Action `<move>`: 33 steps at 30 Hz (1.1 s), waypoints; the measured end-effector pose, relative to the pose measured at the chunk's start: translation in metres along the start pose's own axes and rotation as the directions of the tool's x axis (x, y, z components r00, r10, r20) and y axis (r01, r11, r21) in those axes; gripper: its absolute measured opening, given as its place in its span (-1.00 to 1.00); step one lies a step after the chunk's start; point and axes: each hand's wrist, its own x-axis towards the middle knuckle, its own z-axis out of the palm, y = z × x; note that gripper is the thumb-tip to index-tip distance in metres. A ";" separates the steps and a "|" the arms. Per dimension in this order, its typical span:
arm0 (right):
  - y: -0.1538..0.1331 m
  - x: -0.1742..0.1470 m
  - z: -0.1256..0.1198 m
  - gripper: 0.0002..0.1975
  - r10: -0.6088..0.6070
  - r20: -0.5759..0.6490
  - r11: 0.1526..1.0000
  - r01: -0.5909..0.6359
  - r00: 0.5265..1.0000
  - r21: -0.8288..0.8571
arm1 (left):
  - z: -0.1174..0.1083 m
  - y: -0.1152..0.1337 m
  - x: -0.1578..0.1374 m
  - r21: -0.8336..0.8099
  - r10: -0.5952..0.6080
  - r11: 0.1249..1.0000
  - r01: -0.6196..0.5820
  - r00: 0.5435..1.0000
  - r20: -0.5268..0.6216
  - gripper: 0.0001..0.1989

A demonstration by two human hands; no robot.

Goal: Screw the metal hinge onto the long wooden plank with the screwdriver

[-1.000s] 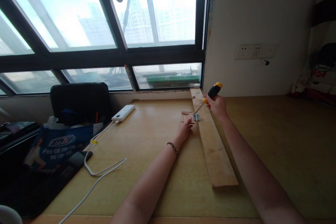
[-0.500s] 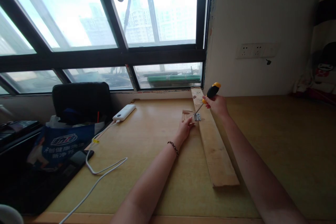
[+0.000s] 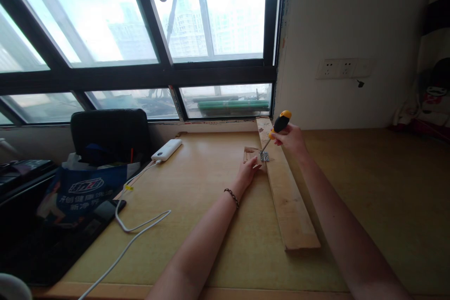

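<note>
I have right hand (image 3: 290, 139) clamped on screwdriver (image 3: 281, 123), tip at hinge (image 3: 265, 156) spanning wooden block (image 3: 250, 150) and plank (image 3: 290, 201); left hand (image 3: 247, 172) at block's near side, can't tell if clamped.

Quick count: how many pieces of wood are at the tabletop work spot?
2: the long board, and the small wood piece at its left edge, held by the left hand. Others could be hidden.
</note>
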 end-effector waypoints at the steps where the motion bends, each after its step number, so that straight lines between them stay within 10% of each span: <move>1: 0.001 0.000 0.001 -0.68 -0.021 -0.073 0.996 0.014 0.997 -0.086 | 0.000 0.000 0.000 -0.002 -0.001 1.000 0.001 1.000 0.004 -0.81; 7: 0.011 -0.001 0.006 -0.58 -0.161 -0.343 0.935 0.032 0.926 -0.353 | -0.001 -0.001 0.001 -0.013 -0.014 1.000 0.014 1.000 0.010 -0.80; 13: 0.013 0.000 0.009 -0.58 -0.012 -0.301 0.987 -0.037 0.954 -0.156 | -0.002 -0.001 0.004 0.021 -0.075 0.997 0.075 0.997 -0.009 -0.81; 33: 0.007 0.004 0.002 -0.44 -0.045 -0.187 0.994 0.063 0.981 0.088 | -0.003 -0.003 0.003 0.002 -0.023 1.000 0.023 1.000 -0.014 -0.84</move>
